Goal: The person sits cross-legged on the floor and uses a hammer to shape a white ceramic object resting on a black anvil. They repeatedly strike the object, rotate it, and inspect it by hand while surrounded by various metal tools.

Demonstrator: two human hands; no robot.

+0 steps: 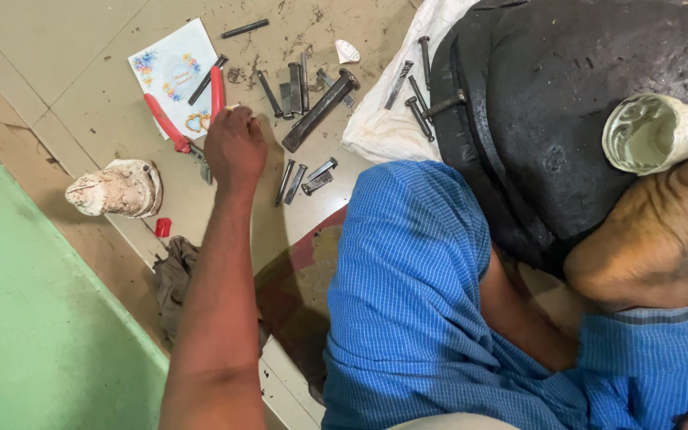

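Currently the left hand [235,147] reaches out over the beige tiled floor [81,87], back of the hand up, fingers [242,114] curled downward at the edge of a floral printed card [170,68]. A small pale object shows at the fingertips; whether it is gripped cannot be told, since the knuckles hide the tips. Red-handled pliers [181,119] lie partly on the card, just beside the hand, one handle running up past the knuckles.

Right hand: not seen anywhere in view.

Near the hand, to its right, several dark metal punches and chisels [300,84] lie loose on the floor; three shorter metal pieces [304,179] lie lower, close to the wrist. A thin dark rod [244,28] lies well apart near the top edge. A small white shell-like scrap [347,52] sits beyond the chisels.

Left of the forearm: a cream, glue-crusted squeeze bottle [117,189] on its side, a small red cap [162,227] just below it, a crumpled brown rag [173,275] beside the arm.

A black worn rubber piece [567,95] rests on a white sack [384,119], with dark nails [416,87] at its left edge. A bare foot [654,231] presses against it, touching a whitish open tube [650,131]. Blue checked cloth [408,302] covers the leg.
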